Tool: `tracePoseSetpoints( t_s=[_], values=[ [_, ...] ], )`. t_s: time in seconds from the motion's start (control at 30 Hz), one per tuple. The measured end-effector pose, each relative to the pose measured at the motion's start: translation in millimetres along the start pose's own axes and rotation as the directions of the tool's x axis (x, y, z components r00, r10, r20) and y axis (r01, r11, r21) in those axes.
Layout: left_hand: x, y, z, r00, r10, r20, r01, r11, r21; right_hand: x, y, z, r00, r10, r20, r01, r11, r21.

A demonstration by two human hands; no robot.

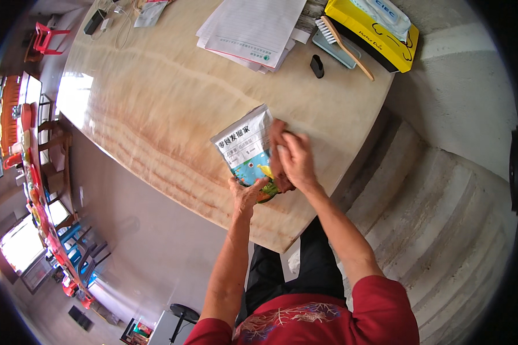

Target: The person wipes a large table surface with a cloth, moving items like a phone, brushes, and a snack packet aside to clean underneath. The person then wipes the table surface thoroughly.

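Gripping the lower edge of a white-and-blue pouch (244,140) with the left hand (246,194), over the worktop (172,103) and close to its near corner. Bunching a brown cloth (277,154) in the right hand (297,162), against the pouch's right side; too blurred there to make out each finger. Impossible to tell from above whether the pouch lies flat. Likely to twist or crease the pouch if rubbing hard against so small a hold. Might skid off below if pulled bodyward with a loosened left grip. Less likely to knock the brush (344,47), well beyond the pouch to the upper right.
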State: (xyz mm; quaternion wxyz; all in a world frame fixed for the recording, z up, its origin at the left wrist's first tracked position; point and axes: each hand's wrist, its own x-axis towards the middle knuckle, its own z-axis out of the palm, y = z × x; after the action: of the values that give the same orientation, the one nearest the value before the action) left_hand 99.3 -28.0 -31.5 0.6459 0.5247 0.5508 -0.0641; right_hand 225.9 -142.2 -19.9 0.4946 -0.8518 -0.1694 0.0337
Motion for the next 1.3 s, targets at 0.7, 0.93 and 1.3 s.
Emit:
tracePoseSetpoints(
  t_s=[0.7, 0.93, 1.3],
  values=[
    [6.4, -12.4, -22.9, 0.986, -0.157, 0.062, 0.168, 0.943, -0.286, -29.3, -5.3, -18.6, 0.986, 0.167, -0.02, -0.168, 0.982, -0.087],
    [8.1, -21.8, -13.5, 0.99, -0.137, -0.01, 0.129, 0.951, -0.281, 26.0, -32.9, 70.5, 0.9, -0.203, 0.386, 0.386, 0.784, -0.486],
    [15.4, -37.1, -39.8, 0.987, -0.095, 0.131, 0.149, 0.849, -0.506, -80.5, -23.0, -9.0, 0.657, -0.43, 0.619, 0.616, 0.78, -0.112]
  ],
)
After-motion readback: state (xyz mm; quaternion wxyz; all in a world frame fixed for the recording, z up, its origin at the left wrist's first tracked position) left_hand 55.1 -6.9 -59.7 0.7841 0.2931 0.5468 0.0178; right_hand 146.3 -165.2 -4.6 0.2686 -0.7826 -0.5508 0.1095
